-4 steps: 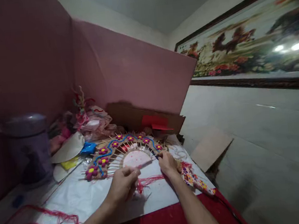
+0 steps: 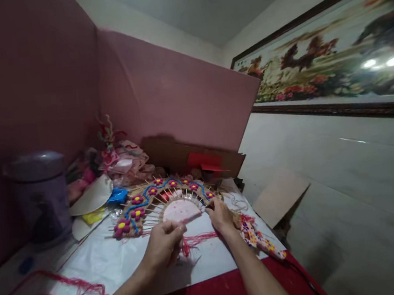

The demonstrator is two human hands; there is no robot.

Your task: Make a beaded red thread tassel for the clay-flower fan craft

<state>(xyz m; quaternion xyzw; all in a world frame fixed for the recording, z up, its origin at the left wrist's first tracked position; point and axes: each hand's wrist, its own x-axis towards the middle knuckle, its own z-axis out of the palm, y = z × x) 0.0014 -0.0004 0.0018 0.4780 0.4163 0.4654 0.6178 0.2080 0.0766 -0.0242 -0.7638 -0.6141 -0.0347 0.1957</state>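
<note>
An arched craft piece (image 2: pixel 172 184) lies on the white sheet, with purple felt-like flowers, a wavy blue cord and thin sticks fanning inward to a pale half disc (image 2: pixel 180 211). My left hand (image 2: pixel 166 242) is closed in a pinch at the disc's near edge; red threads (image 2: pixel 201 237) trail from under its fingers toward my right forearm. At the arch's right end, my right hand (image 2: pixel 221 215) has its fingers bent together beside the sticks. What its fingertips grip is too small to make out.
A flower-patterned tool (image 2: pixel 269 245) with a black cord lies at the right edge. More red yarn (image 2: pixel 52 282) curls at the left. A lidded purple container (image 2: pixel 38 197), a blue packet (image 2: pixel 117 195), crumpled pink material (image 2: pixel 132 166) and a cardboard sheet (image 2: pixel 162 153) stand around the back.
The view has shifted very slightly. Both hands keep nearly the same places, and nothing else has visibly moved.
</note>
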